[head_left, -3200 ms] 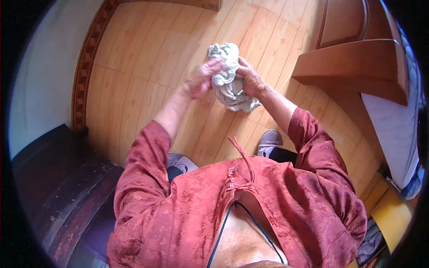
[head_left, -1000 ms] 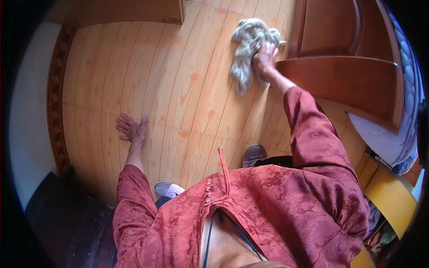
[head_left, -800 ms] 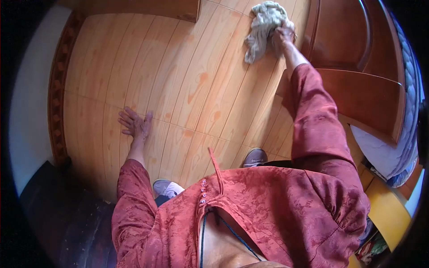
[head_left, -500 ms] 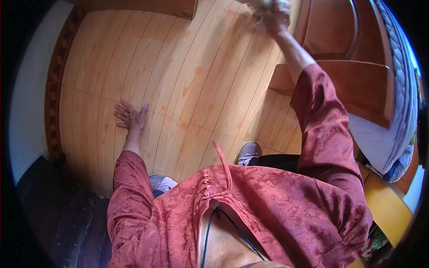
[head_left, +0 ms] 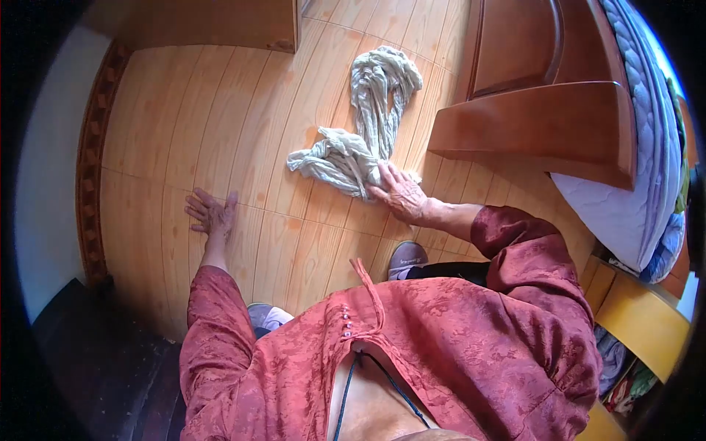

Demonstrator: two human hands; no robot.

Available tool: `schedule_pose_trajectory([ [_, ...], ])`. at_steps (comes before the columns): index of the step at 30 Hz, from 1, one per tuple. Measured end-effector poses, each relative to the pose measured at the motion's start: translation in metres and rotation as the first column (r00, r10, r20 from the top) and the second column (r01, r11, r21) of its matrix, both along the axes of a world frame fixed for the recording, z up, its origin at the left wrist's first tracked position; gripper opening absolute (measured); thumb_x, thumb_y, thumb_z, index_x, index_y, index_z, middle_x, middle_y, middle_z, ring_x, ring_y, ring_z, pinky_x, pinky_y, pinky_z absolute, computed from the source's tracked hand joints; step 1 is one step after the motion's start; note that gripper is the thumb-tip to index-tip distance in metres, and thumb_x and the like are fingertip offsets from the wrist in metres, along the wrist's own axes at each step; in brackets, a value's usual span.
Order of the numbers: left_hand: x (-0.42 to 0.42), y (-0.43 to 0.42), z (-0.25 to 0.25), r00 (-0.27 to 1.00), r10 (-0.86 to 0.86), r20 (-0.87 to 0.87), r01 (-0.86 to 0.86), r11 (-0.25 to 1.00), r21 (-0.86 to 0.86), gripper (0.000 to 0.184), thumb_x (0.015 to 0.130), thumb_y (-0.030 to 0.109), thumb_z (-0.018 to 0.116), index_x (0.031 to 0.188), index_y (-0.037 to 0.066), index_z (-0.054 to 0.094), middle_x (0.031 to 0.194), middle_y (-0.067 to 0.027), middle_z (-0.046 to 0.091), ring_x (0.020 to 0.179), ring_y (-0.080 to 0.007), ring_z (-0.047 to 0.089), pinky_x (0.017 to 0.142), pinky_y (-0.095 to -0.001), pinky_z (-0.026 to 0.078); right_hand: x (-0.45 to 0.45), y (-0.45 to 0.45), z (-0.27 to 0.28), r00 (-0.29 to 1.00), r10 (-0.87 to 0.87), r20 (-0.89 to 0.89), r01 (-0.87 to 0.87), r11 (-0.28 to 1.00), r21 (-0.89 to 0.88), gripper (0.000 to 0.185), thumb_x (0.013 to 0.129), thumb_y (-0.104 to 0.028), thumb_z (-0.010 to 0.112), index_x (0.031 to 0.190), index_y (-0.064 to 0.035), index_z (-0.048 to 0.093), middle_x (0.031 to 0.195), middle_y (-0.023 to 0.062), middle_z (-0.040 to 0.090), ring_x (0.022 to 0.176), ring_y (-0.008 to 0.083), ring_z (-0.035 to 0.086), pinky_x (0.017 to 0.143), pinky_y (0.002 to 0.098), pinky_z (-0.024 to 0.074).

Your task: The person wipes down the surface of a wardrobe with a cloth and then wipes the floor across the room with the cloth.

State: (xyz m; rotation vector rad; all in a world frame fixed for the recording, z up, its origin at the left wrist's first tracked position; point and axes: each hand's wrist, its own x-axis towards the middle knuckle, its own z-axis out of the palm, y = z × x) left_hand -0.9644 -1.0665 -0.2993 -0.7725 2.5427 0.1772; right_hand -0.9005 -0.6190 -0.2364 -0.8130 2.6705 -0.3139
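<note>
A crumpled grey-white cloth [head_left: 373, 95] lies on the wood-look floor in a long twisted strip, its near end bunched into folds. My right hand [head_left: 404, 197] is on the near edge of that bunch, palm down, with the fingertips closed over the fabric and partly hidden in it. To the left, my left hand [head_left: 212, 214] rests on the floor with its fingers spread, holding nothing and well apart from the cloth.
Wood-look planks [head_left: 279, 147] cover the floor. A brown wooden bed frame [head_left: 537, 125] with quilted bedding [head_left: 647, 132] stands at right. A wooden furniture panel [head_left: 213, 22] is at the top left, a patterned skirting [head_left: 94, 162] along the left wall. A yellow drawer [head_left: 643, 334] holds clothes.
My right hand has come back towards my body from the far end of the floor, drawing the cloth with it. My left hand stays in place on the floor.
</note>
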Motion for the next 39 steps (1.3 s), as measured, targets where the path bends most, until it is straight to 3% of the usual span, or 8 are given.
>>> schedule_pose_trajectory([
  [8, 0.0, 0.0, -0.002, 1.0, -0.011, 0.008, 0.012, 1.0, -0.011, 0.115, 0.075, 0.067, 0.058, 0.147, 0.012, -0.012, 0.153, -0.0185, -0.017, 0.139, -0.0392, -0.019, 0.105, -0.067, -0.003, -0.132, 0.061, -0.06, 0.732, -0.637, -0.242, 0.681, 0.663, 0.313, 0.037, 0.096, -0.026, 0.037, 0.132, -0.0161, 0.041, 0.144, 0.0257, 0.028, 0.128, 0.0442, 0.034, 0.103, 0.0501, 0.0325],
  [9, 0.001, 0.0, 0.0, 1.0, -0.018, 0.009, 0.018, 1.0, -0.004, 0.115, 0.075, 0.066, 0.058, 0.147, 0.012, -0.012, 0.153, -0.0187, -0.017, 0.139, -0.0394, -0.019, 0.104, -0.0671, -0.003, -0.159, 0.069, -0.084, 0.201, -0.976, -0.087, 0.971, 0.211, -0.115, 0.038, 0.098, -0.03, 0.034, 0.134, -0.0188, 0.039, 0.146, 0.0254, 0.025, 0.13, 0.0435, 0.032, 0.105, 0.0483, 0.0307],
  [11, 0.0, 0.002, 0.004, 1.0, -0.025, -0.004, 0.025, 1.0, 0.008, 0.115, 0.075, 0.066, 0.059, 0.147, 0.012, -0.013, 0.152, -0.0193, -0.018, 0.139, -0.0397, -0.02, 0.104, -0.0675, -0.003, -0.192, 0.093, -0.076, 0.448, -0.846, -0.29, 0.89, 0.39, 0.238, 0.04, 0.098, -0.036, 0.035, 0.137, -0.0281, 0.039, 0.144, 0.0224, 0.029, 0.131, 0.0414, 0.031, 0.104, 0.047, 0.0328],
  [16, 0.001, -0.001, -0.001, 1.0, -0.021, 0.007, 0.021, 1.0, 0.0, 0.116, 0.075, 0.068, 0.057, 0.147, 0.011, -0.014, 0.152, -0.02, -0.019, 0.139, -0.04, -0.021, 0.103, -0.0676, -0.005, -0.234, 0.113, -0.043, 0.637, -0.421, -0.646, 0.624, 0.774, 0.111, 0.031, 0.087, -0.019, 0.052, 0.117, -0.0222, 0.056, 0.118, 0.015, 0.052, 0.111, 0.0334, 0.05, 0.088, 0.0469, 0.0441],
  [20, 0.001, -0.001, 0.001, 1.0, -0.021, 0.014, 0.021, 1.0, 0.023, 0.116, 0.075, 0.068, 0.057, 0.147, 0.01, -0.014, 0.152, -0.0201, -0.02, 0.138, -0.0399, -0.021, 0.103, -0.0675, -0.005, -0.268, 0.096, -0.008, 0.807, -0.567, -0.162, 0.59, 0.785, 0.19, 0.051, 0.075, -0.014, 0.063, 0.124, -0.0231, 0.05, 0.124, 0.0185, 0.048, 0.117, 0.0371, 0.046, 0.093, 0.0456, 0.043],
  [27, -0.001, 0.001, 0.003, 0.999, -0.025, 0.024, 0.025, 1.0, 0.006, 0.116, 0.075, 0.068, 0.057, 0.147, 0.01, -0.014, 0.152, -0.0203, -0.019, 0.139, -0.0405, -0.021, 0.103, -0.0679, -0.004, -0.275, 0.074, 0.006, 0.766, -0.643, 0.028, 0.631, 0.758, 0.164, 0.103, 0.057, -0.029, 0.08, 0.144, -0.0289, 0.025, 0.147, 0.0228, 0.021, 0.134, 0.0461, 0.023, 0.106, 0.0525, 0.0309],
  [31, 0.001, 0.002, 0.007, 0.999, -0.028, 0.035, 0.027, 1.0, 0.008, 0.115, 0.076, 0.067, 0.056, 0.147, 0.009, -0.013, 0.152, -0.0198, -0.019, 0.138, -0.0406, -0.021, 0.103, -0.0681, -0.003, -0.263, 0.068, -0.013, 0.733, -0.666, -0.137, 0.676, 0.735, 0.045, 0.044, 0.073, -0.016, 0.064, 0.116, -0.0178, 0.056, 0.116, 0.0166, 0.052, 0.11, 0.037, 0.052, 0.09, 0.046, 0.045],
  [39, 0.0, 0.003, 0.007, 1.0, -0.019, 0.009, 0.019, 1.0, 0.016, 0.115, 0.076, 0.066, 0.058, 0.147, 0.01, -0.013, 0.152, -0.0191, -0.02, 0.138, -0.0396, -0.022, 0.104, -0.0676, -0.004, -0.258, -0.004, 0.023, 0.653, -0.523, -0.548, 0.232, 0.827, -0.512, 0.036, 0.066, -0.002, 0.061, 0.099, -0.014, 0.062, 0.098, 0.0118, 0.06, 0.093, 0.0351, 0.057, 0.077, 0.0432, 0.0479],
])
